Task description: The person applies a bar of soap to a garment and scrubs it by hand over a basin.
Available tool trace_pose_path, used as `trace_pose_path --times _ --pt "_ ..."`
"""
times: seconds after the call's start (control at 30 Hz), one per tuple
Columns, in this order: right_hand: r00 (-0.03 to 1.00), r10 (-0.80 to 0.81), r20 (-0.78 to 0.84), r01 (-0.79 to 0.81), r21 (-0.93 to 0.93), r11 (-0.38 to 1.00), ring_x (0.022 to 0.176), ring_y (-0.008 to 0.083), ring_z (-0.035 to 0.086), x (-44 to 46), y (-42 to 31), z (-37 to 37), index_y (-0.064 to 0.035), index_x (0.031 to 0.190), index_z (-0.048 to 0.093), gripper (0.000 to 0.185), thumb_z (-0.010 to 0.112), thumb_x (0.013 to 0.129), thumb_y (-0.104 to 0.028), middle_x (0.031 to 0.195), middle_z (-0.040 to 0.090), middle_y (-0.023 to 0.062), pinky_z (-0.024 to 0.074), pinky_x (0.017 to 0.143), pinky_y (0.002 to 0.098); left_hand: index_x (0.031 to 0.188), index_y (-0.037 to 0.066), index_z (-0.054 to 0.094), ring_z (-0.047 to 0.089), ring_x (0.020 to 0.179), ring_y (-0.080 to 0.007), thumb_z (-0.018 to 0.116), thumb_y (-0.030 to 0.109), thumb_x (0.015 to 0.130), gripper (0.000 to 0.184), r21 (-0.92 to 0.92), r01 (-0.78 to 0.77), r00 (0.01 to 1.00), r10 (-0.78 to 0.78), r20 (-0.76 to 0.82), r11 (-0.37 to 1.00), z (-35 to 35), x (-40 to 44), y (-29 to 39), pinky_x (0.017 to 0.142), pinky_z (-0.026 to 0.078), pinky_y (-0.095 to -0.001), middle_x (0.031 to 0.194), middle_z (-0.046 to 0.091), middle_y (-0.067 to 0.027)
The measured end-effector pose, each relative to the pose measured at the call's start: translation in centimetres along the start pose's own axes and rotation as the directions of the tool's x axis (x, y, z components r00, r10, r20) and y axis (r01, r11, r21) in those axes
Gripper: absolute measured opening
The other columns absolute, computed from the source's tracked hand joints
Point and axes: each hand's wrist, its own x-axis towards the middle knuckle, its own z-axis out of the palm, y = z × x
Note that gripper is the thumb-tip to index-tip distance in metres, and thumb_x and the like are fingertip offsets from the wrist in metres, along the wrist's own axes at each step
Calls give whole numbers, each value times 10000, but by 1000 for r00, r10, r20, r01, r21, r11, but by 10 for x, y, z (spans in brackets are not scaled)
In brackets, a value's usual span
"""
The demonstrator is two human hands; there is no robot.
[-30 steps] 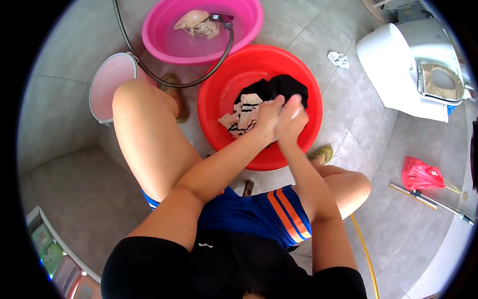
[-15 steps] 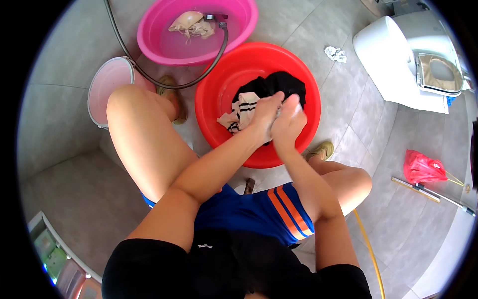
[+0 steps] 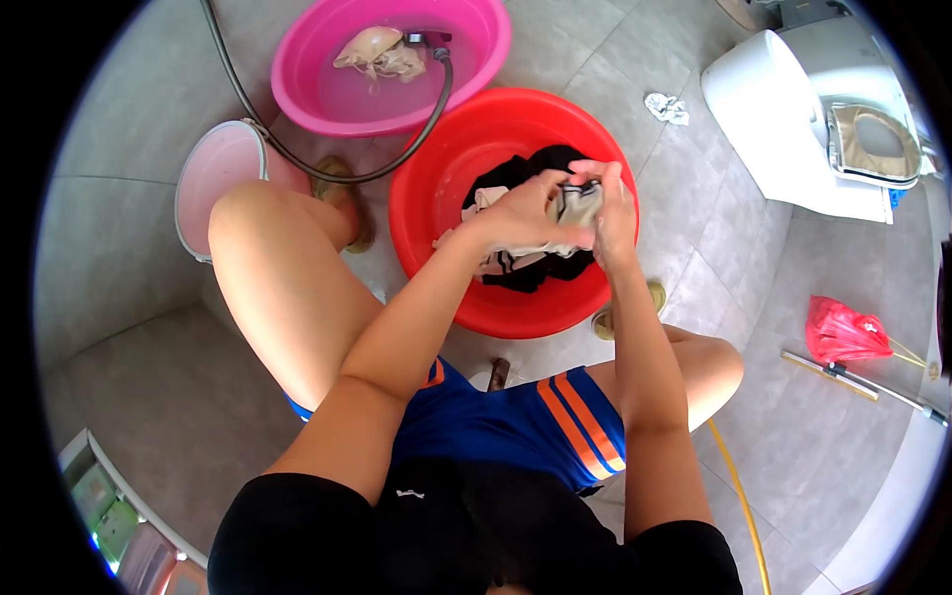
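A pale garment with dark stripes (image 3: 577,206) is held up over the red basin (image 3: 436,183), stretched between my two hands. My left hand (image 3: 524,215) grips its left side, with the thumb pointing toward the right. On the other side, my right hand (image 3: 615,210) has its fingers curled over the garment's edge. More of the pale striped cloth hangs down below my left hand. Black clothing (image 3: 516,278) lies bunched in the basin underneath and behind. My palms hide part of the held fabric.
A pink basin (image 3: 297,94) with water, beige cloth and a shower head (image 3: 428,40) on a grey hose (image 3: 372,174) stands beyond. Left is a pink bucket (image 3: 198,198). A toilet (image 3: 764,119), crumpled white cloth (image 3: 666,108), red plastic bag (image 3: 843,329) and floor squeegee (image 3: 833,374) are right.
My hands were pressed together over the cloth; now they are apart, with the striped garment spread between them. My right hand has moved to the right.
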Motion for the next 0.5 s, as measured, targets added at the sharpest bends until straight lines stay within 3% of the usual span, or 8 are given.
trace_pose_path --times 0.07,0.2,0.27,0.3,0.33,0.4,0.47,0.5 --pt "986 -108 126 122 -110 986 918 136 486 -1 2 5 -33 1044 597 536 293 986 -470 955 543 54 391 839 273 1239 11 461 572 1045 -256 802 371 611 800 243 58 995 -75 63 968 9 2 3 868 445 -340 1085 598 -185" --pt "978 -130 163 114 104 988 1001 156 487 1 8 -7 -55 1167 462 487 367 963 -486 1114 489 64 401 896 295 1013 -36 612 646 840 -227 799 339 637 563 84 62 990 -51 -131 995 6 5 -1 745 487 -318 887 663 -137" --pt "957 -44 287 -45 297 954 1053 162 487 -1 25 -15 -54 1214 401 469 536 920 -393 1121 484 63 423 895 299 938 -12 632 634 746 -118 746 174 749 289 -300 -31 976 -35 -214 953 6 9 -7 648 501 -270 847 664 -65" --pt "940 61 335 -88 66 994 1061 182 506 -4 26 -13 -53 1261 341 582 681 833 -253 1147 482 68 439 893 305 937 -3 629 632 723 -122 739 160 761 264 -511 -11 974 -107 -202 859 2 6 -3 625 506 -272 835 659 -65" --pt "889 182 419 -154 -101 983 1028 164 518 -14 28 -7 -42 1266 395 581 709 788 -143 1136 524 70 446 876 296 936 6 625 630 701 -125 731 146 773 240 -695 6 969 -175 -173 719 -3 3 1 602 511 -275 822 653 -65" --pt "817 207 539 65 -442 895 957 138 542 -15 75 -14 -27 1230 493 507 713 783 -118 1064 583 47 458 829 277 927 29 601 630 649 -155 696 182 817 211 -790 -53 956 -197 -216 610 -13 -3 9 568 526 -301 780 629 -62" --pt "904 186 384 -42 -355 934 909 114 555 -12 89 -16 -24 1158 586 375 636 787 -14 986 619 21 460 788 255 905 56 596 637 654 -185 660 206 845 173 -905 -76 959 -218 -182 419 -28 -8 5 570 532 -321 772 624 -67" --pt "934 237 266 -196 -171 966 878 120 573 -8 88 -13 -22 1152 598 407 532 762 70 983 622 10 459 776 249 880 77 581 629 667 -206 642 251 853 186 -960 -81 949 -275 -156 266 -32 -7 6 589 535 -350 767 622 -70"
